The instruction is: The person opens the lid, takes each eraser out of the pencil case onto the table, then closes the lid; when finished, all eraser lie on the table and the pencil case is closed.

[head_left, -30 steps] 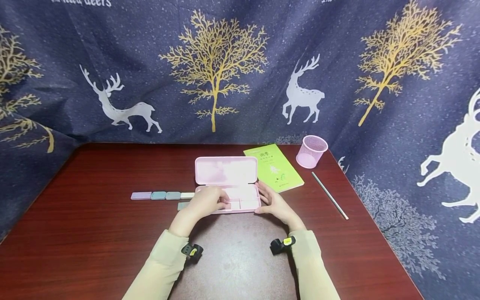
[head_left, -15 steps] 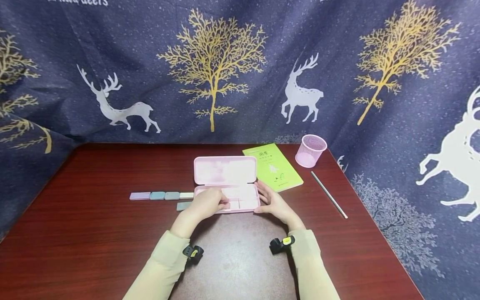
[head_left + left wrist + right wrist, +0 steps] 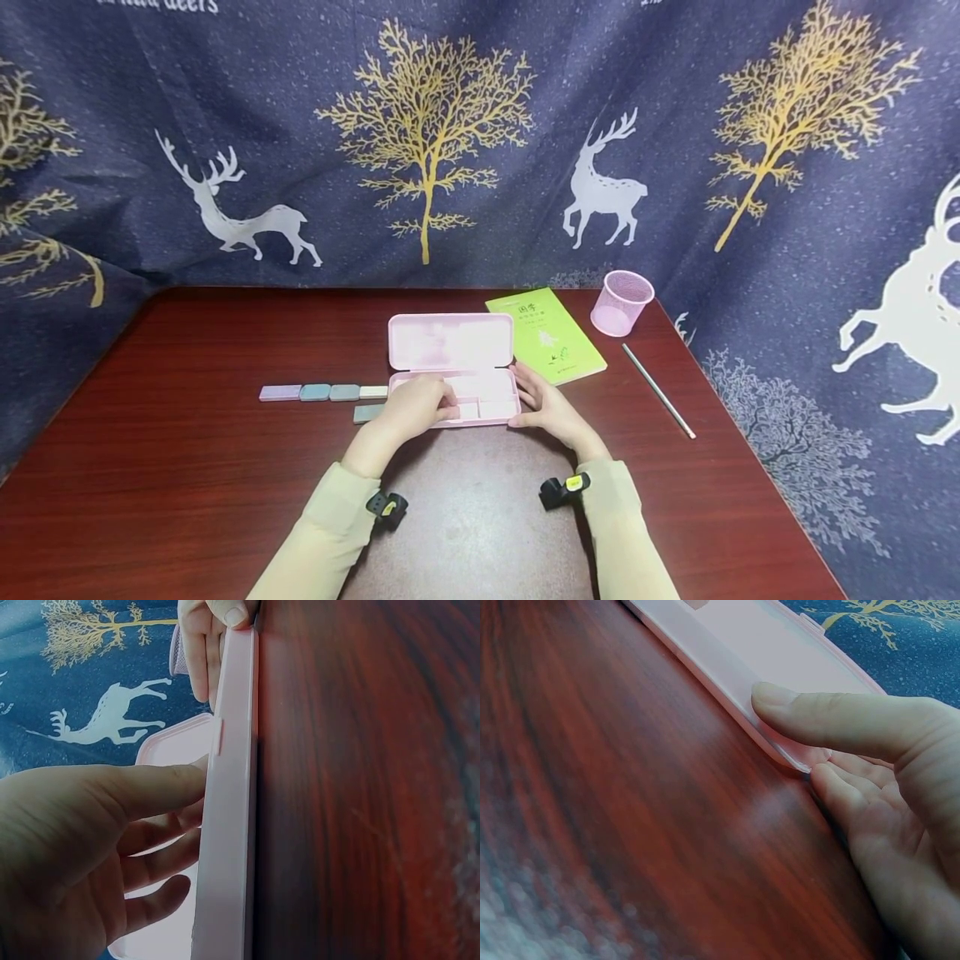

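Observation:
A pink pencil case (image 3: pixel 450 342) lies on the table with its lid raised toward the back; dividers split its tray. My left hand (image 3: pixel 414 407) reaches into the left part of the tray, thumb and fingers bent down behind the front wall (image 3: pixel 229 825) in the left wrist view. Its fingertips are hidden there, and I cannot tell whether they pinch anything. At the case's right end, my right hand (image 3: pixel 551 412) holds the corner. The right wrist view has its thumb (image 3: pixel 817 720) on the front edge and the other fingers around the end.
Left of the case run several small flat blocks in a row, including a lavender one (image 3: pixel 281 392) and a blue one (image 3: pixel 316 392). A grey-green block (image 3: pixel 366 413) lies nearer me. A green book (image 3: pixel 551 333), pink mesh cup (image 3: pixel 622 307) and pencil (image 3: pixel 658 390) are at the right.

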`<state>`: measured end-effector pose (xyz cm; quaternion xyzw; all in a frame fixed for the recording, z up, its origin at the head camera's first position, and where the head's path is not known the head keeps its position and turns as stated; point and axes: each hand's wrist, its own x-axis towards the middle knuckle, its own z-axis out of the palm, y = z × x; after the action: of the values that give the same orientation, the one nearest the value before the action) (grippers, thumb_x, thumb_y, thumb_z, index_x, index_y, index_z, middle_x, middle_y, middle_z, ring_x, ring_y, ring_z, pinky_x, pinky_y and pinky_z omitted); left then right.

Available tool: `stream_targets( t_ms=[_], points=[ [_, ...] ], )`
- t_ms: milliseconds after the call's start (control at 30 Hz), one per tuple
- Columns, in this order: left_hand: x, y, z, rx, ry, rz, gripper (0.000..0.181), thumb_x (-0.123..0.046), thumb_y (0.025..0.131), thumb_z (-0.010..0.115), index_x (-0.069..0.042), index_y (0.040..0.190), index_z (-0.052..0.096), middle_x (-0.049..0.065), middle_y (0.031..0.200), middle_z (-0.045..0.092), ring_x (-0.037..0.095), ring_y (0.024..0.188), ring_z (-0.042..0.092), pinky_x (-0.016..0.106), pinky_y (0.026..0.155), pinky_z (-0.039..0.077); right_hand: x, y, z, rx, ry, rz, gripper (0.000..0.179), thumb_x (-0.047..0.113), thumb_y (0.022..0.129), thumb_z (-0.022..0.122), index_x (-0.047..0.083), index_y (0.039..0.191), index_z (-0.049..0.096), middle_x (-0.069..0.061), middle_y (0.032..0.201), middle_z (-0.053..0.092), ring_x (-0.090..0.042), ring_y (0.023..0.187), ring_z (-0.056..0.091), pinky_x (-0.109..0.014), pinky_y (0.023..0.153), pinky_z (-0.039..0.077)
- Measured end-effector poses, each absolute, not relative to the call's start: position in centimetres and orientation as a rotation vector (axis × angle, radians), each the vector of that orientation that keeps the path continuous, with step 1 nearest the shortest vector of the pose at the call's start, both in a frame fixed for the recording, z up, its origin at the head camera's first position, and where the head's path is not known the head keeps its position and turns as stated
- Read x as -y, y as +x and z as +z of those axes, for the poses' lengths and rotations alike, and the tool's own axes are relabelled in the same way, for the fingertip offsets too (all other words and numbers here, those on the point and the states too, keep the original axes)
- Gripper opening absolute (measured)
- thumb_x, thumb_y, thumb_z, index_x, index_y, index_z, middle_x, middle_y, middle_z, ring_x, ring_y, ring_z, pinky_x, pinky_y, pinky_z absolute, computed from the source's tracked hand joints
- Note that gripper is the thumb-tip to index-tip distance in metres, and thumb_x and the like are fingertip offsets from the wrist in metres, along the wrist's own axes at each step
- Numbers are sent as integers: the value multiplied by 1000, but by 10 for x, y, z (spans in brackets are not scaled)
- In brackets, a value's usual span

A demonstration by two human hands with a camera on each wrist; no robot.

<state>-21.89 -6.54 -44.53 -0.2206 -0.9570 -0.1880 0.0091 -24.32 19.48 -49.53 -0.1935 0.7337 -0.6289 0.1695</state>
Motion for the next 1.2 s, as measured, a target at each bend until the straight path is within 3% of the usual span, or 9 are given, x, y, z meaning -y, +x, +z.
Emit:
stream_targets(
  t_ms=[567,1200],
  points=[
    [67,-219,-443,2935,-711,-589,7,-23,81,79,-17,81,75,-5,79,73,14,79,70,35,73,53,-196,-244,-498,-2084,-555,-1786,97,-11,80,71,-3,154,10,-23,161,17,-38,146,25,-27,110,36],
    [67,-220,-444,2951,-740,-576,6,-21,82,77,-17,86,80,-5,87,76,15,86,71,36,76,55,-196,-246,-498,-2063,-573,-1809,98,-14,78,70,-5,154,8,-24,161,16,-39,146,23,-28,111,35]
  ],
)
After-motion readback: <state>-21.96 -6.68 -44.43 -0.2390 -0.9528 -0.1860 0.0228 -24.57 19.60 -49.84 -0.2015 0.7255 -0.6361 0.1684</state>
